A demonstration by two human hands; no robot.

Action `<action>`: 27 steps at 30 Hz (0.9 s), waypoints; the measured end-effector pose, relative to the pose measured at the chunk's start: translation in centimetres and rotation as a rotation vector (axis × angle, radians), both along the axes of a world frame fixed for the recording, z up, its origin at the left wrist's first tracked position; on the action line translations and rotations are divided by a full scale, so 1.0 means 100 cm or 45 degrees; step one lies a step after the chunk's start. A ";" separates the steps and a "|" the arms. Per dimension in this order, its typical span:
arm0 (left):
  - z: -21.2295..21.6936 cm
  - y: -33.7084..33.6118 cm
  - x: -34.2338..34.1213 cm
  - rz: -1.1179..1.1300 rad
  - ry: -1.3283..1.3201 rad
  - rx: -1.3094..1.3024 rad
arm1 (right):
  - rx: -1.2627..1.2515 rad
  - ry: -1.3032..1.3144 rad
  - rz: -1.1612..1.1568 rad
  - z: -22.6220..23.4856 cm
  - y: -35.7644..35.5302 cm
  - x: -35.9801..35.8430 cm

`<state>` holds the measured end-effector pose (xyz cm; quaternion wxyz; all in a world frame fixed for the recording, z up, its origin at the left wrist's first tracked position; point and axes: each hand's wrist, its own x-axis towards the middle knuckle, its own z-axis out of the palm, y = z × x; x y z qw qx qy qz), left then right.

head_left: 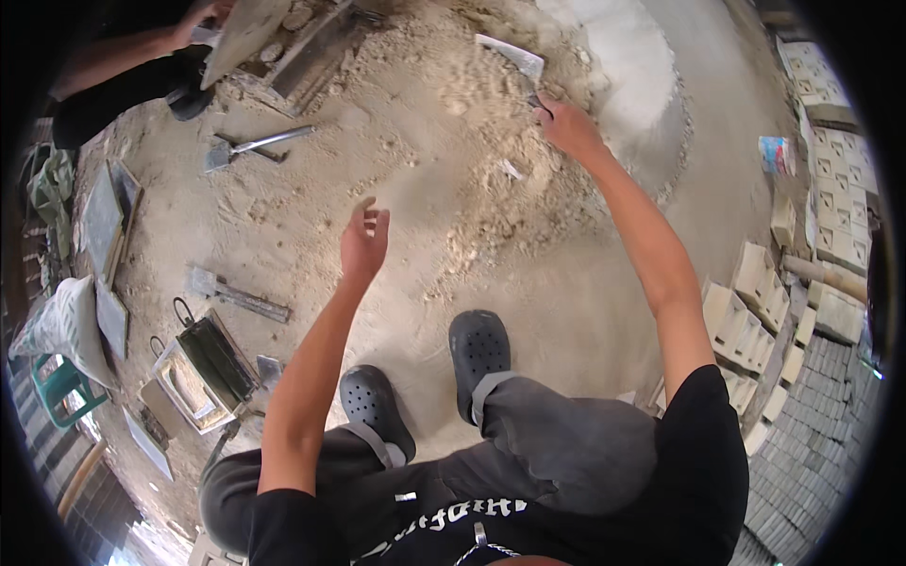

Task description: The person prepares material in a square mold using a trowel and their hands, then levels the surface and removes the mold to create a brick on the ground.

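Observation:
My right hand (569,127) is closed around the dark handle of a trowel (511,57). The trowel's flat, pale blade points up and left over a heap of loose, sandy tan material (514,203); some grains near the blade are blurred. My left hand (365,241) hangs over the dusty ground left of the heap. Its fingers are apart and slightly curled, with nothing in them. A small white scrap (511,170) lies on the heap below my right hand. White powder (632,75) is spread just beyond, to the right.
A hammer-like tool (274,139) lies at upper left, near another person's leg (118,99) and a wooden frame (307,61). Another long-handled tool (241,295) and a green-sided box mould (215,363) lie lower left. Blocks (741,325) are stacked along the right.

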<state>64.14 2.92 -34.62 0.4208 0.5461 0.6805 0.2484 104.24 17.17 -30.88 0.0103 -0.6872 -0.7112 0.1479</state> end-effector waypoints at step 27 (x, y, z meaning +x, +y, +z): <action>-0.039 0.095 0.179 0.288 -0.630 0.091 | 0.182 0.289 -0.874 0.068 -0.321 0.046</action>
